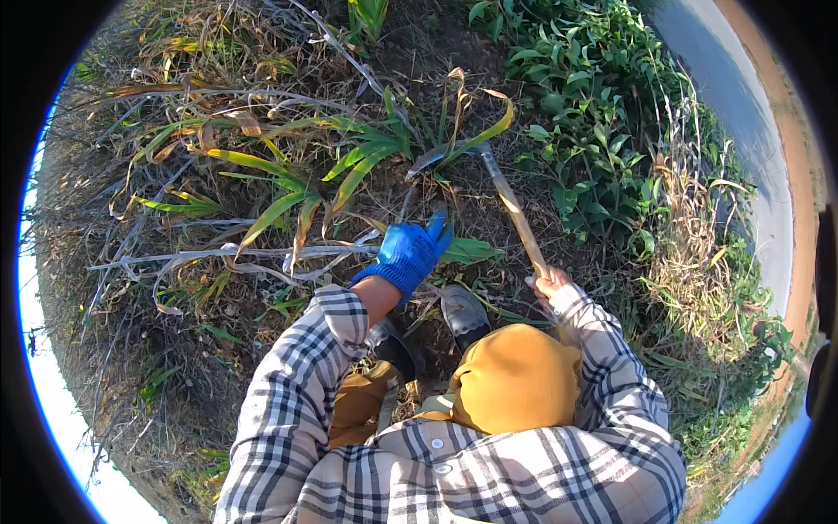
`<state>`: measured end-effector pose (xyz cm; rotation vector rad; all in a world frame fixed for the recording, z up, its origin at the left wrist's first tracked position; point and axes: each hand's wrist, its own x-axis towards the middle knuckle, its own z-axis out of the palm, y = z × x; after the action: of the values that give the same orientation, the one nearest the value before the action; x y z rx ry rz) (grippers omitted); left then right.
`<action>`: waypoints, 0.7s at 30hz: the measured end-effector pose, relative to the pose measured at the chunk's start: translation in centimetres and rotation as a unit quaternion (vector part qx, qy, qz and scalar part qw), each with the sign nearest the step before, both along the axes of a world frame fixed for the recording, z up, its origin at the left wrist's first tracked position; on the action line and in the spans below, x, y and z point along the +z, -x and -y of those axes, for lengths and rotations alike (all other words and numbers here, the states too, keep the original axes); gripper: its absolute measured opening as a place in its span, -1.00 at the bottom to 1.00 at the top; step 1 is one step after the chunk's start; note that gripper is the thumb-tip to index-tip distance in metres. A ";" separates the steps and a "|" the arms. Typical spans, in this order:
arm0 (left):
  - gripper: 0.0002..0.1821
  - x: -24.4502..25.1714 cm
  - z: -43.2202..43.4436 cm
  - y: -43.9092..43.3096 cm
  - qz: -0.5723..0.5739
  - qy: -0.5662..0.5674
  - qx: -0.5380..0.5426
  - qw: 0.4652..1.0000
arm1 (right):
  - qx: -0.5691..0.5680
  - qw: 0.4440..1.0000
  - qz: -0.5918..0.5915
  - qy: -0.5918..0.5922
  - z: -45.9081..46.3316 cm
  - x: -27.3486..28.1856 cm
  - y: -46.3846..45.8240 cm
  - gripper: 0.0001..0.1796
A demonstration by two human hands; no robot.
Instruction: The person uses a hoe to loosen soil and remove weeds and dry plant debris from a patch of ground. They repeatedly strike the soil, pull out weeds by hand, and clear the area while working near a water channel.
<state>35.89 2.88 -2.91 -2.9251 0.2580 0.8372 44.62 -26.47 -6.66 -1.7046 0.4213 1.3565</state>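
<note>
My bare right hand grips the wooden handle of a sickle. Its curved metal blade points left, among the leaves of a strap-leaved plant. My left hand, in a blue knit-cuffed work glove, is low over the ground, below the blade and apart from it. Its fingers point away from me, and whether they hold anything is hidden. A broad green leaf lies just right of the glove. Dry grey stalks run up to it from the left. More yellow-green strap-leaved plants grow beyond it.
My shoes are on the soil just behind the glove. Dense leafy green shrubs grow at the right, with dry grass beside them. A paved road curves along the far right. Dry weeds cover the left side.
</note>
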 end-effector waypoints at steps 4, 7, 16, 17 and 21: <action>-0.36 -2.9 -0.6 -6.6 0.029 -0.008 -0.031 0.999 | 0.147 0.988 0.046 0.022 -1.9 -1.6 1.2 -0.81; -0.37 -4.9 -3.2 -8.9 0.138 -0.009 0.013 0.990 | 0.197 0.978 0.046 0.047 -3.0 -2.2 0.7 -0.77; -0.82 -3.1 -6.0 -7.3 -0.044 -0.003 0.190 0.981 | 0.271 0.944 0.163 0.095 1.5 -2.1 2.4 -0.58; -0.81 -3.5 -5.3 -5.8 -0.058 0.018 0.203 0.977 | 0.217 0.969 0.082 0.088 4.2 -1.1 3.3 -0.57; -0.71 -5.1 -2.0 3.4 -0.157 0.142 0.245 0.946 | 0.217 0.947 0.215 0.104 10.8 -0.6 6.4 -0.50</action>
<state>32.47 4.91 -8.06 -3.1558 -0.3854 1.4464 38.22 -37.24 -7.25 -2.2990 -0.0731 1.2122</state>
